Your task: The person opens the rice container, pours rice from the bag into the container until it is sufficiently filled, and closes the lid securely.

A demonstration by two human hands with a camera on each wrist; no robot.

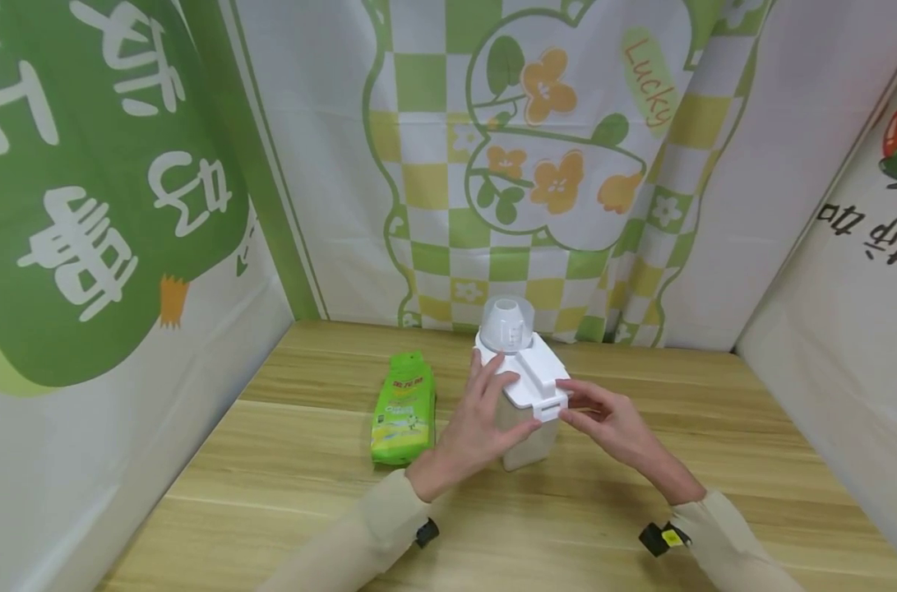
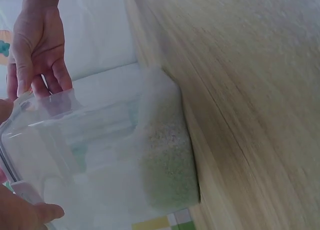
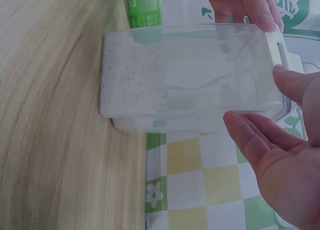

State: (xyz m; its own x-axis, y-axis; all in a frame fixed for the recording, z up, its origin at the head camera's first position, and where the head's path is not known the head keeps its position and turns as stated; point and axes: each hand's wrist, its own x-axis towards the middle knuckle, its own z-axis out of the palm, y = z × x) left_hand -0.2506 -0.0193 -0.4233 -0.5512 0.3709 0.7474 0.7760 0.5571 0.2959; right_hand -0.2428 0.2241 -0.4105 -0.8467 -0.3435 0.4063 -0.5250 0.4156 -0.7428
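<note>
A clear storage container (image 1: 529,444) stands upright on the table. It has a white lid (image 1: 543,362), a clear measuring cup (image 1: 507,329) on top and a front latch (image 1: 550,408). In the right wrist view, pale small grains (image 3: 131,73) fill its lower part. My left hand (image 1: 472,423) holds the lid from the left, fingers over its top and side, thumb by the latch. From the right, my right hand (image 1: 620,429) grips the lid's front corner, with the thumb at the latch and fingers along the side.
A green packet (image 1: 404,415) lies on the wooden table (image 1: 285,460) left of the container. Behind the table hangs a checkered curtain (image 1: 433,189). Printed cloth walls stand on the left (image 1: 219,362) and right (image 1: 825,329).
</note>
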